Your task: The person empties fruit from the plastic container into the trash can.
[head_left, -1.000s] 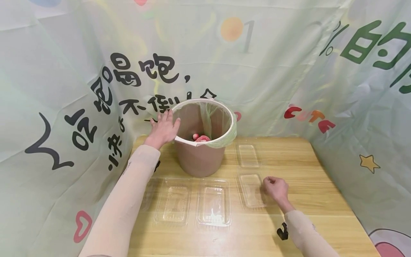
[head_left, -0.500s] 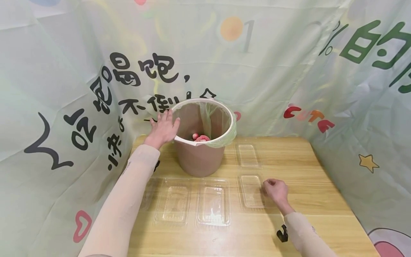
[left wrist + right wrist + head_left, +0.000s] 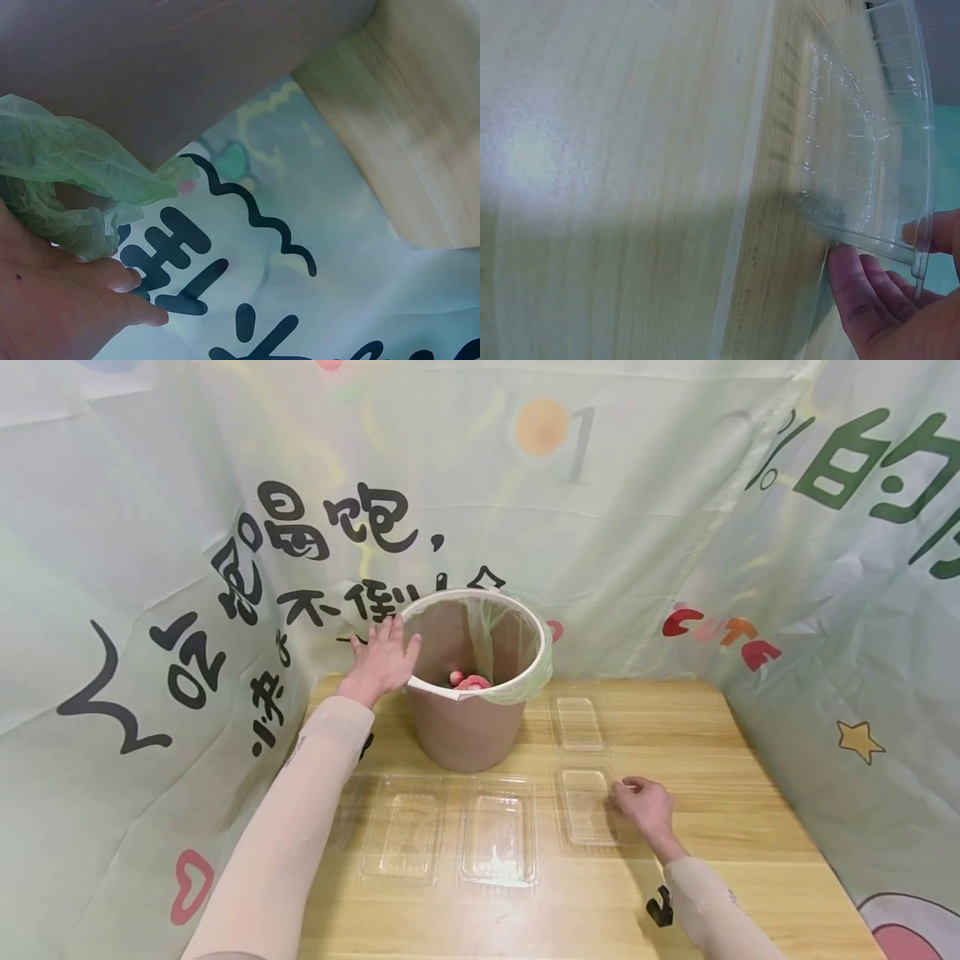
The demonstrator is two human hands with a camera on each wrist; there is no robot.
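Note:
A brown bin [image 3: 468, 739] with a white rim and a pale green bag lining [image 3: 531, 681] stands toward the back of the table. My left hand [image 3: 382, 664] rests at the bin's left rim, fingers spread and fairly straight. In the left wrist view, bunched green bag [image 3: 75, 161] lies beside the fingers. With thumb inside and fingers outside, my right hand [image 3: 647, 806] pinches the near right edge of a clear plastic box [image 3: 840, 142], which sits right of the bin's front. Red and whitish pieces [image 3: 472, 683] lie inside the bin; their kind is unclear.
More clear boxes lie on the wooden table [image 3: 690, 735]: one behind the pinched box [image 3: 581, 724], two in front of the bin [image 3: 498, 839], and another partly hidden by the left sleeve [image 3: 300, 827]. Printed cloth [image 3: 637, 527] walls the sides and back.
Almost nothing differs. The right hand has shifted very slightly; the left hand, bin and boxes stay in place.

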